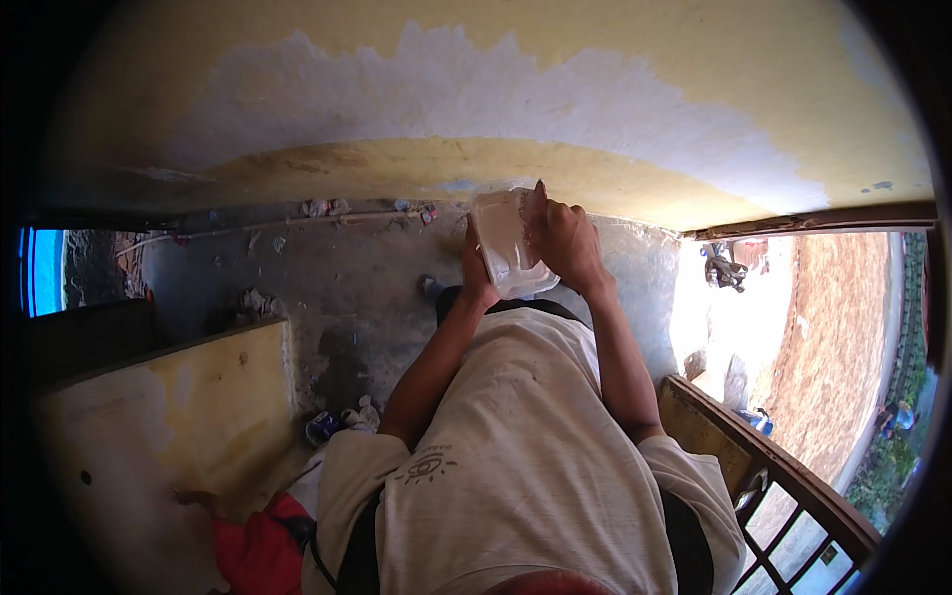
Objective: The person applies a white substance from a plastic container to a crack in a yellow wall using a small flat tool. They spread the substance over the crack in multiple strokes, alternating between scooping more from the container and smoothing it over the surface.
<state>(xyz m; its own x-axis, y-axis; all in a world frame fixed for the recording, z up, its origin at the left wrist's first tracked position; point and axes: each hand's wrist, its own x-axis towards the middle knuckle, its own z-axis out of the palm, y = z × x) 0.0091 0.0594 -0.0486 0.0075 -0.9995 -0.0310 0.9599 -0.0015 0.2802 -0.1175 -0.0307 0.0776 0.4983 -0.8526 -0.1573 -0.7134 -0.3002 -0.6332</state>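
In front of my chest, my left hand (480, 273) is wrapped round the left side of a clear plastic tub (501, 243) with pale, whitish stuff inside. My right hand (573, 243) is closed at the tub's right side, gripping a flat reddish-brown tool (534, 220) that reaches over the opening. The fingers hide much of the tool, so I cannot tell its exact kind. Beyond both hands rises a yellow wall (635, 183) with a broad, ragged whitish patch (436, 94) across it.
Bits of litter (327, 207) lie along the wall's foot on the grey floor (347, 268). A blue can (322, 427) lies left of me, near a low partition (228, 387). A person in red (258, 550) is at lower left. A barred railing (793, 496) stands at right beside a sunlit opening.
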